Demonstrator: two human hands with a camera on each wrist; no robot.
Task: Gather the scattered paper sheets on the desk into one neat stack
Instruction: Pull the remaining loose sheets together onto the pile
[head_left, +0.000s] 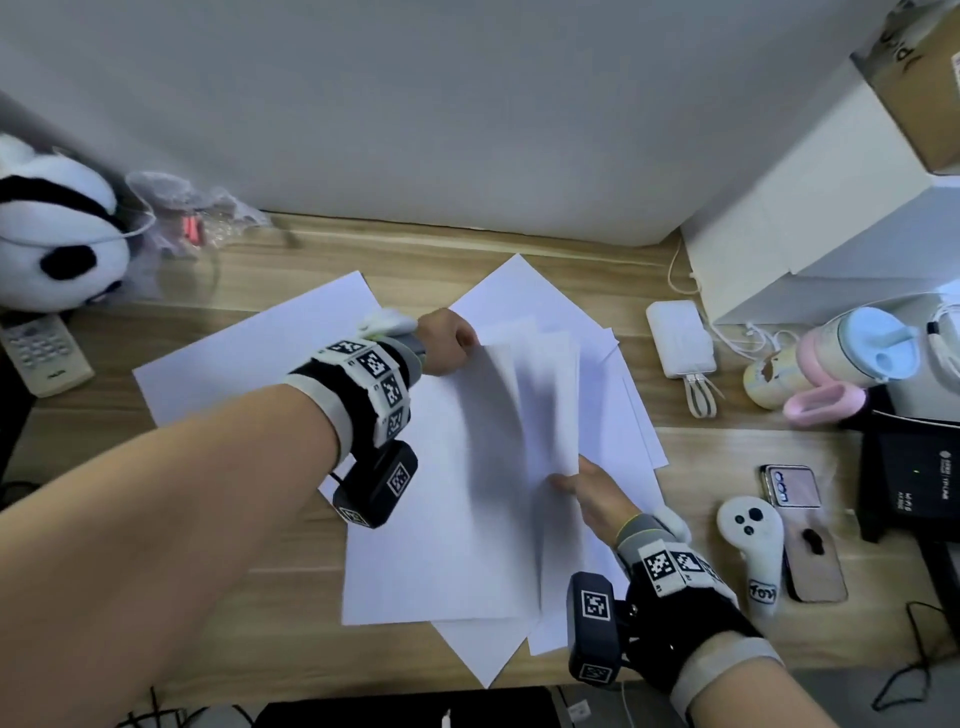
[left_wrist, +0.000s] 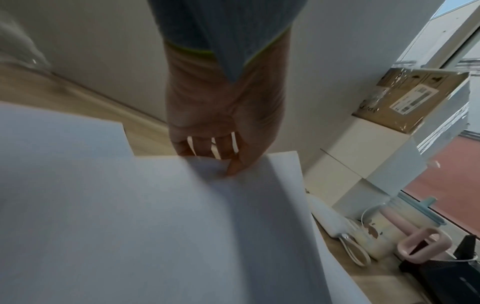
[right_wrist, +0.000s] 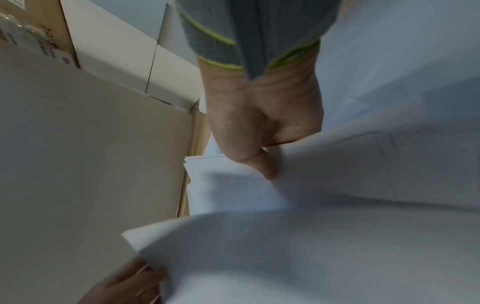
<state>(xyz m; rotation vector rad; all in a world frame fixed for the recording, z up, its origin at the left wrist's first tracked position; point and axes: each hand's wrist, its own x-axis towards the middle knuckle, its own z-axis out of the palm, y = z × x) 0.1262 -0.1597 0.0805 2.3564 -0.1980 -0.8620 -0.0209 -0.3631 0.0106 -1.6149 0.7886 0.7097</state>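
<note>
A panda toy (head_left: 52, 228) and a remote (head_left: 44, 353) sit at the far left of the bench (head_left: 249, 551), left of the sheets (head_left: 441, 519), which lie fanned and overlapping at mid-bench. The left hand (head_left: 447, 343) pinches the far edge of a few lifted sheets, its fingers (left_wrist: 205, 148) curled behind and thumb in front. The right hand (head_left: 597, 493) grips the near edge of the same bowed sheets, thumb on top. Right of the sheets lie a power bank (head_left: 680, 338), a cup (head_left: 831, 358), a controller (head_left: 753, 545) and a phone (head_left: 815, 561)
</note>
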